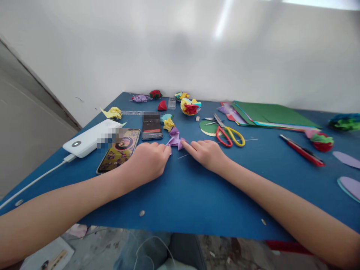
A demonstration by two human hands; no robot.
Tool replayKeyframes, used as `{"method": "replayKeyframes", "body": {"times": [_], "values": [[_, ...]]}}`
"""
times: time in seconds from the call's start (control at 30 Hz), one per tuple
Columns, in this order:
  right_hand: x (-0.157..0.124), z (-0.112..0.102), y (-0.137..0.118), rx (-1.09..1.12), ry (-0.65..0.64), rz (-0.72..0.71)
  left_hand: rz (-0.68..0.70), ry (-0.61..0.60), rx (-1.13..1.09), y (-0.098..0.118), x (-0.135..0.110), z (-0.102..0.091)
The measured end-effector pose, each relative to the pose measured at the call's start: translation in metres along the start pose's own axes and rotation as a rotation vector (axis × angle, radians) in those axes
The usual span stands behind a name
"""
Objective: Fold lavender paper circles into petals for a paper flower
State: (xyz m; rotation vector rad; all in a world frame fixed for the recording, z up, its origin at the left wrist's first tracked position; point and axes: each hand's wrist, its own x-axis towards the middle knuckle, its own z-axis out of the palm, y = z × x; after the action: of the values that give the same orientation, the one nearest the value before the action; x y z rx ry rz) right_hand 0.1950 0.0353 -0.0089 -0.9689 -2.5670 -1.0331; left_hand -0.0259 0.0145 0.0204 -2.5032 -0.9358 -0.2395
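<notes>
A folded purple paper piece (175, 140) with several pointed flaps lies on the blue table between my hands. My left hand (152, 156) is closed, its fingertips pinching the paper's left flap. With its index finger stretched out, my right hand (206, 153) touches the right flap; its other fingers are curled, and the thumb is hidden. Just behind the purple paper sits a small yellow folded paper flower (168, 125). Scissors (227, 134) with one red and one yellow handle lie to the right, on a green paper disc (206, 128).
A white power bank (91, 138) with a cable and two phones (119, 150) lie left on the blue table (180, 202). Behind are paper flowers (191, 107) and a ruler (131, 113). Coloured sheets (275, 114), a red utility knife (302, 150) and purple paper ovals (348, 159) lie right.
</notes>
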Motion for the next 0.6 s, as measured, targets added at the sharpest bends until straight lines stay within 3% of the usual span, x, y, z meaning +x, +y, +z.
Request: {"method": "replayKeyframes", "body": {"times": [0.07, 0.27, 0.43, 0.6], "values": [[-0.001, -0.001, -0.001, 0.017, 0.091, -0.028, 0.031, 0.012, -0.064, 0.005, -0.001, 0.003], [-0.007, -0.013, -0.011, 0.12, 0.246, -0.103, 0.101, 0.227, -0.132, 0.005, -0.002, 0.01], [-0.011, -0.02, -0.018, 0.165, 0.302, -0.15, 0.155, 0.223, -0.149, -0.003, -0.002, 0.013], [-0.015, -0.016, -0.014, 0.23, 0.291, -0.161, 0.344, 0.238, -0.194, -0.008, -0.002, 0.014]]}}
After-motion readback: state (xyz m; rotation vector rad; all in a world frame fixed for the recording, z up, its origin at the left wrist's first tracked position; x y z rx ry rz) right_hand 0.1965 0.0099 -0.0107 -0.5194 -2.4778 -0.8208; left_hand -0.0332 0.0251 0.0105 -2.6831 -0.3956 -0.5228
